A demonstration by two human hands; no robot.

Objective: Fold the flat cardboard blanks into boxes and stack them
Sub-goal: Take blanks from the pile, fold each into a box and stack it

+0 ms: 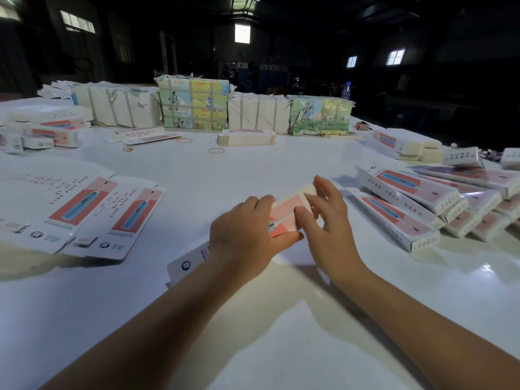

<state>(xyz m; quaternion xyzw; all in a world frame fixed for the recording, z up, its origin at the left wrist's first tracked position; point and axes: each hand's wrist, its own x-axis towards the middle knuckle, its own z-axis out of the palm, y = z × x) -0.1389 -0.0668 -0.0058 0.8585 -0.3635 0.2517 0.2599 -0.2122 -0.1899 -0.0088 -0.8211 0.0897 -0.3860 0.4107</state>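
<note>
Gripping a box at the middle of the white surface, pink and white, lying slantwise with its near end toward the left. Curling over its near half with the left hand, thumb along the lower edge and fingers wrapped over the far side. Pinching its far end with the right hand, thumb and forefinger pressing on the pink panel near the flap, remaining fingers lifted and spread. Poking out under the left wrist with a white end bearing a round logo.

Lying to the left, well apart from the hands: flat blanks, unfolded, printed with a blue toothbrush on pink, overlapping one another. Leaning in a slanted row to the right: folded boxes, stacked side by side and partly on top of each other. Sitting at the far middle: a short stack of blanks, with rubber bands scattered just beside it. Standing in a line along the far edge: wrapped bundles, some white, some with green and yellow printed paper. Standing behind the bundles at the right: a clear bottle. Resting at the far left: more boxes in a loose heap.
</note>
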